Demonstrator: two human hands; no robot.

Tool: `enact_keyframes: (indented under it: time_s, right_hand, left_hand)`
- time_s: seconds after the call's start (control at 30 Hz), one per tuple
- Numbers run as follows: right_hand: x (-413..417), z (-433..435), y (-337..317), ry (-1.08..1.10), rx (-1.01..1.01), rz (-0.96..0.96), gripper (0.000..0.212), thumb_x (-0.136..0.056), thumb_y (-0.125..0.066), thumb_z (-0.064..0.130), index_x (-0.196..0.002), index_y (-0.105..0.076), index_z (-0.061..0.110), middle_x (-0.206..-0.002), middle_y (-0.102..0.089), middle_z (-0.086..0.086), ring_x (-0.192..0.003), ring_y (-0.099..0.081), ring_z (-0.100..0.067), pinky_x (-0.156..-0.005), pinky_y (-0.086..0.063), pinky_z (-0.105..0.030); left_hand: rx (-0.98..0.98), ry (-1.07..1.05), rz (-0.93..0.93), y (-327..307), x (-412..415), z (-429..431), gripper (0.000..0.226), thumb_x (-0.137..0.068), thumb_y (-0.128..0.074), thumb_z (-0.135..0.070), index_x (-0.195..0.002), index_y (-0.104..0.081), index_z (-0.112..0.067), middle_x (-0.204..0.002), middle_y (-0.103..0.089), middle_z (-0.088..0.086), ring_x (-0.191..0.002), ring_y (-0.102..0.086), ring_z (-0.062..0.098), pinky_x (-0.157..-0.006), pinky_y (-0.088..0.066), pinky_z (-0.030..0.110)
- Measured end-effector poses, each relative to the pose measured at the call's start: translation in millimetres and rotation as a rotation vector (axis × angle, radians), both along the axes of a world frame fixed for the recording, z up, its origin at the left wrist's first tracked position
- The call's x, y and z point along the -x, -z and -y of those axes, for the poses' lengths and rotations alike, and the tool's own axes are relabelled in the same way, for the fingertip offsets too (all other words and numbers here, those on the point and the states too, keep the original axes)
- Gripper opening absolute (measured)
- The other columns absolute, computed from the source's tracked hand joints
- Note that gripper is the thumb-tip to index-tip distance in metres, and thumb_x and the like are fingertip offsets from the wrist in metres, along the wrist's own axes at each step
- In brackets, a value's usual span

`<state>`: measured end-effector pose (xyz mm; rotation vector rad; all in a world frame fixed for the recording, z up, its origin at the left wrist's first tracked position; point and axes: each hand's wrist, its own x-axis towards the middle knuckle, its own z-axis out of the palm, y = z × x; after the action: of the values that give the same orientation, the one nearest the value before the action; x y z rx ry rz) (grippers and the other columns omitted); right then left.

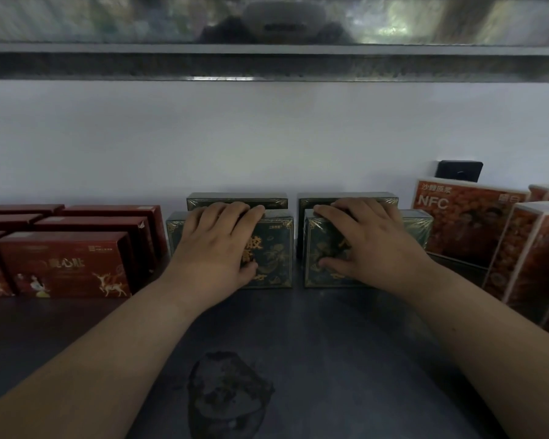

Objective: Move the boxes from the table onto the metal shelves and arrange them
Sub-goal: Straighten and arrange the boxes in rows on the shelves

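Note:
Two dark green boxes with gold print stand upright side by side on the metal shelf [298,343]. My left hand [216,245] grips the left green box [273,251], fingers over its top edge and thumb on its front. My right hand [365,242] grips the right green box [317,248] the same way. Behind each stands another green box: the back left box [235,199] and the back right box [346,198], close to the white wall.
Several red boxes [67,264] stand in rows at the left. Orange NFC cartons [466,223] stand at the right, with a black wall socket [459,170] above them. An upper shelf [267,61] runs overhead. A dark stain [225,394] marks the shelf's front.

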<state>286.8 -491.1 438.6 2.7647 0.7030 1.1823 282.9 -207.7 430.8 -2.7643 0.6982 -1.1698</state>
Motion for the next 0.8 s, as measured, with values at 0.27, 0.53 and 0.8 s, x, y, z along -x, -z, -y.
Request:
enact_keyframes:
  time_s: [0.27,0.53,0.8]
  right_hand:
    - [0,0,0,0.021,0.019,-0.032,0.086,-0.073,-0.068,0.064,-0.147,-0.046,0.026,-0.134,-0.054,-0.004,-0.124,-0.049,-0.028,-0.100,-0.038,-0.050]
    - [10,-3,-8,0.037,0.031,-0.106,0.078,-0.082,-0.046,0.065,-0.150,-0.042,0.025,-0.142,-0.054,-0.003,-0.130,-0.051,-0.027,-0.108,-0.037,-0.050]
    - [42,9,-17,0.142,0.022,-0.170,0.072,-0.086,-0.045,0.055,-0.150,-0.042,0.023,-0.148,-0.051,-0.010,-0.134,-0.049,-0.034,-0.105,-0.041,-0.052]
  left_hand:
    - [-0.026,-0.023,-0.024,-1,2,1,0.091,-0.073,-0.073,-0.046,-0.151,-0.035,-0.017,-0.138,-0.047,0.008,-0.126,-0.038,0.030,-0.106,-0.020,0.047]
    - [-0.056,-0.032,-0.084,-7,9,3,0.085,-0.081,-0.064,-0.046,-0.153,-0.030,-0.020,-0.141,-0.047,0.011,-0.130,-0.043,0.035,-0.111,-0.028,0.060]
    - [-0.112,0.139,-0.093,-25,11,19,0.073,-0.088,-0.037,-0.048,-0.156,-0.027,-0.021,-0.158,-0.033,0.010,-0.145,-0.030,0.034,-0.118,-0.023,0.051]
